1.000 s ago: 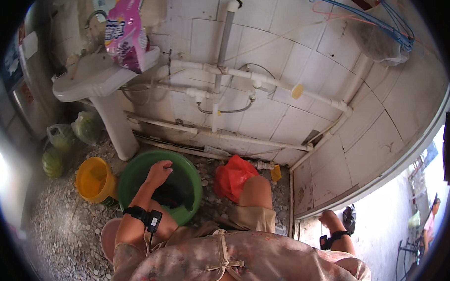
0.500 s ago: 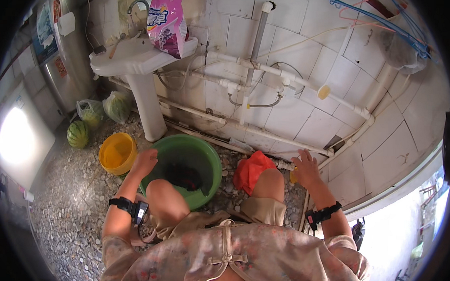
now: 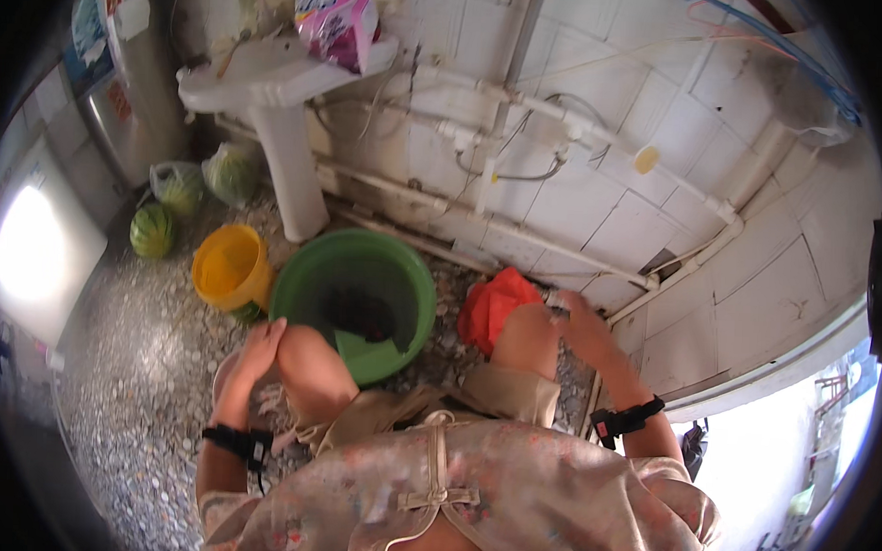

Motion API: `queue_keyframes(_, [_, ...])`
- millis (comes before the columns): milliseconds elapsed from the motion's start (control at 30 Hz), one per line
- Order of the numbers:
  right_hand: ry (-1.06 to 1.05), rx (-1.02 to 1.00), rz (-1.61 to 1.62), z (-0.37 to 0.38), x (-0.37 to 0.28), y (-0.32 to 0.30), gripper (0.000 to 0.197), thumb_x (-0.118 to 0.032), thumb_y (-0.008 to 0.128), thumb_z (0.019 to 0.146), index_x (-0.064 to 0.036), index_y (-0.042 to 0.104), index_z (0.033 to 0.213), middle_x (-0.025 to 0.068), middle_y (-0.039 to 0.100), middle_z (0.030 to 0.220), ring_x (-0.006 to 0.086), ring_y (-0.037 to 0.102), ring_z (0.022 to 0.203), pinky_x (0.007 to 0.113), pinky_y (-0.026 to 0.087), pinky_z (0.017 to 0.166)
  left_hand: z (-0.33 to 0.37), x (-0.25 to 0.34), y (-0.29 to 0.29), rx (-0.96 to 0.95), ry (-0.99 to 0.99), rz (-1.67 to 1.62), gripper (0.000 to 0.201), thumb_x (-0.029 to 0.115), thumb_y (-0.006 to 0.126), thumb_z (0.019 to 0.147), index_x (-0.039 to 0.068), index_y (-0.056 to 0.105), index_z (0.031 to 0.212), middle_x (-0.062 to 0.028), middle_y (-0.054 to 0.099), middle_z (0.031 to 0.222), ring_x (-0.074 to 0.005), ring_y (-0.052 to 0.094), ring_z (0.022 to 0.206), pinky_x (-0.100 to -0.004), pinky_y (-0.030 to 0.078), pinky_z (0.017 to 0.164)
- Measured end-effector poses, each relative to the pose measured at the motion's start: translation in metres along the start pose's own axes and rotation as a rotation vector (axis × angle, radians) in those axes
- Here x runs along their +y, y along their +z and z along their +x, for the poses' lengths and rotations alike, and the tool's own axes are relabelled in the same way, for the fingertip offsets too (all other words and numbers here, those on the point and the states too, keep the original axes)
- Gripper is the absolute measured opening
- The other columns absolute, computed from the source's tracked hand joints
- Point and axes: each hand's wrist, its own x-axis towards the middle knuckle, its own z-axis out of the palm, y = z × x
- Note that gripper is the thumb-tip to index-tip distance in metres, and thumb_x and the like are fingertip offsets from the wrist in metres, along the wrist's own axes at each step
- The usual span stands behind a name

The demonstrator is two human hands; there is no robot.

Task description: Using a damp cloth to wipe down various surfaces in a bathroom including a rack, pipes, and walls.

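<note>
My left hand [image 3: 260, 349] rests against the outer side of my left knee, its fingers stretched out and holding nothing. On the right, my right hand [image 3: 583, 329] is low beside my right knee; its fingers are smeared by motion, and a small pale thing at their tips cannot be made out. Between my knees and the wall stands a large green basin [image 3: 423, 319], with dark cloth [image 3: 357, 311] lying in the bottom. A red plastic bag [image 3: 488, 306] sits beside my right knee, partly hidden by it.
A yellow bucket [image 3: 208, 285] stands left of the basin. Beyond it are a watermelon [image 3: 152, 230] and bagged melons [image 3: 233, 175]. The pedestal sink [image 3: 289, 163] carries a purple detergent bag [image 3: 338, 34]. White pipes [image 3: 549, 236] run along the tiled wall; pebbles [image 3: 136, 391] cover the floor.
My left hand has drawn back from the basin's left rim to my left knee. My right hand has come down and inward toward the right knee. The view has tilted downward slightly.
</note>
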Motion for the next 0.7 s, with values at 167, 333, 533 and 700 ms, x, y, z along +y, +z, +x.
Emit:
queue_keyframes(167, [-0.154, 0.206, -0.042, -0.002, -0.006, -0.01, 0.045, -0.018, 0.058, 0.09, -0.0081, 0.046, 0.132, 0.0183, 0.048, 0.134, 0.042, 0.054, 0.113, 0.047, 0.048, 0.09, 0.031, -0.021, -0.042, -0.055, 0.048, 0.271, 0.032, 0.029, 0.058, 0.09, 0.0, 0.062, 0.079, -0.0175, 0.06, 0.069, -0.0312, 0.061, 0.067, -0.0415, 0.045, 0.063])
queue_keyframes(333, [-0.257, 0.165, -0.001, 0.013, -0.064, -0.052, 0.047, -0.011, 0.061, 0.086, -0.0069, 0.047, 0.131, 0.0182, 0.051, 0.132, 0.0411, 0.053, 0.115, 0.043, 0.048, 0.092, 0.071, 0.107, -0.066, -0.128, 0.092, 0.028, 0.03, 0.026, 0.059, 0.091, 0.002, 0.062, 0.109, -0.0123, 0.067, 0.093, -0.0198, 0.065, 0.078, -0.0325, 0.049, 0.066])
queue_keyframes(533, [-0.621, 0.189, 0.013, 0.074, -0.169, -0.098, 0.048, -0.008, 0.065, 0.086, -0.0087, 0.049, 0.13, 0.0163, 0.051, 0.133, 0.0389, 0.054, 0.115, 0.041, 0.05, 0.091, 0.059, 0.217, -0.061, -0.254, 0.166, -0.793, 0.042, 0.028, 0.056, 0.098, 0.001, 0.052, 0.13, -0.0125, 0.064, 0.116, -0.0208, 0.068, 0.093, -0.0318, 0.056, 0.081])
queue_keyframes(700, [-0.869, 0.235, -0.114, 0.168, -0.223, -0.115, 0.038, -0.021, 0.061, 0.09, -0.0134, 0.055, 0.127, 0.0129, 0.055, 0.129, 0.0341, 0.056, 0.115, 0.042, 0.049, 0.092, 0.083, 0.232, -0.054, -0.211, 0.365, -0.988, 0.042, 0.026, 0.054, 0.099, 0.0, 0.051, 0.131, -0.0118, 0.061, 0.121, -0.0183, 0.066, 0.094, -0.0323, 0.054, 0.084])
